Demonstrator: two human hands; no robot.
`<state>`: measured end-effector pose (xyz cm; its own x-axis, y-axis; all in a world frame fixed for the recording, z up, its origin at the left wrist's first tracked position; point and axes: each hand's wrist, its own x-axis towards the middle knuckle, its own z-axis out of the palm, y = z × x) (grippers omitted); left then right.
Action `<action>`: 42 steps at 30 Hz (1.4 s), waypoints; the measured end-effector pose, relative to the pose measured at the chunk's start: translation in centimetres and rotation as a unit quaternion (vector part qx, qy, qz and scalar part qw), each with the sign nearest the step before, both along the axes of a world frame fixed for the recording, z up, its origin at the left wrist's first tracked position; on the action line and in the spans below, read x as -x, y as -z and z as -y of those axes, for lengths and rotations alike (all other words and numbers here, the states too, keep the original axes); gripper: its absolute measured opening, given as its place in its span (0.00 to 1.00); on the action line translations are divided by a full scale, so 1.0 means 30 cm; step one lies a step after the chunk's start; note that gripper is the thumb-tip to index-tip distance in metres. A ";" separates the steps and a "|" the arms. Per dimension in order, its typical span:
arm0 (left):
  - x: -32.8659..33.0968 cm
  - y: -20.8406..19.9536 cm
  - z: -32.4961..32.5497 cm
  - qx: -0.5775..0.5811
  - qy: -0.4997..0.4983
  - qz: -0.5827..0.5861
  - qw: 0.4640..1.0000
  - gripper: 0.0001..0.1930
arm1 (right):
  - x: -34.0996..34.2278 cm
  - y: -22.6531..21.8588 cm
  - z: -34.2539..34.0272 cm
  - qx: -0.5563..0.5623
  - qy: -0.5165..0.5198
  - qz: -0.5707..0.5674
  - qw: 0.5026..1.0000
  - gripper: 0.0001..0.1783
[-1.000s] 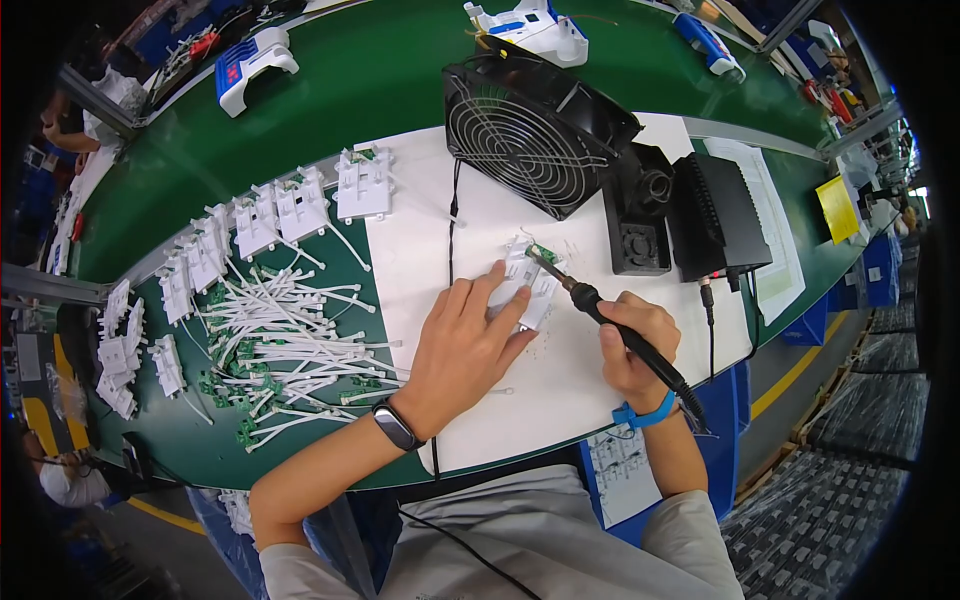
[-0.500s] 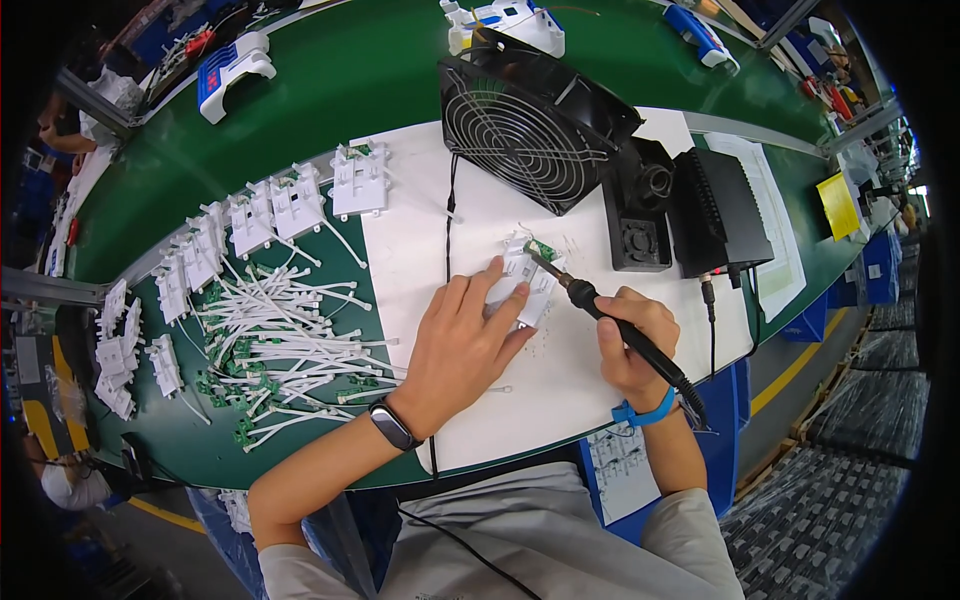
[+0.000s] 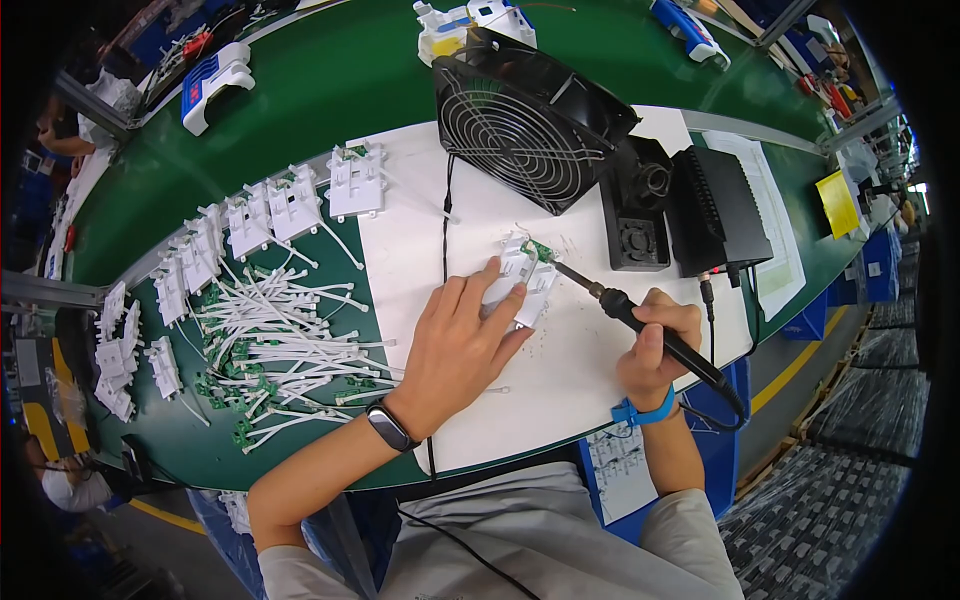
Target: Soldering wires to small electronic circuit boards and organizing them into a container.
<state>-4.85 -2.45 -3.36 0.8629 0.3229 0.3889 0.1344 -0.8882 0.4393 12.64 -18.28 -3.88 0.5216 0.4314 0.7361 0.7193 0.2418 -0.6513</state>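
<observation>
My left hand (image 3: 462, 335) presses and grips a white plastic part (image 3: 535, 300) on the white sheet, its fingertips on the part's face and thumb at its near edge. At the far end of the part sits a small green circuit board (image 3: 540, 250). In my right hand (image 3: 660, 345) is a black soldering iron (image 3: 622, 308), slanting to the left. Its tip points at the board's right side; whether they touch I cannot tell. Small wire clippings are scattered around the part.
A black fan (image 3: 525, 125) stands beyond my hands, with a black soldering station (image 3: 720, 212) to its right. White cables (image 3: 290, 330) with green boards are heaped at left, below a row of white parts (image 3: 295, 205). Blue-and-white housings (image 3: 215, 85) lie on the green belt (image 3: 330, 75).
The soldering iron has drawn back to the right from over the board, with my right hand. My left hand stays nearly still. Housings on the far green belt have shifted left.
</observation>
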 end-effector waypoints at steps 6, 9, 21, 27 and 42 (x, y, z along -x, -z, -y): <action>0.001 0.002 -0.002 -0.007 -0.001 0.002 1.000 0.23 | -0.004 -0.004 -0.002 0.031 -0.029 -0.007 0.999 0.11; -0.004 -0.001 -0.002 -0.001 -0.002 0.012 1.000 0.23 | -0.004 0.002 -0.005 0.013 0.000 -0.009 1.000 0.11; -0.002 -0.001 -0.001 0.003 -0.006 0.024 1.000 0.24 | 0.021 -0.029 -0.006 0.072 -0.014 -0.056 0.996 0.12; 0.004 0.004 -0.003 0.002 0.001 0.005 1.000 0.23 | 0.016 -0.021 -0.003 0.087 -0.010 -0.022 0.996 0.12; 0.003 0.002 -0.006 0.003 0.001 0.007 1.000 0.23 | -0.001 -0.009 -0.004 0.064 -0.012 -0.004 0.998 0.10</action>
<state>-4.93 -2.28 -3.43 0.8580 0.3231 0.3994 0.1255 -0.8857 0.4470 12.67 -18.15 -3.60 0.5153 0.5332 0.6709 0.7096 0.1735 -0.6829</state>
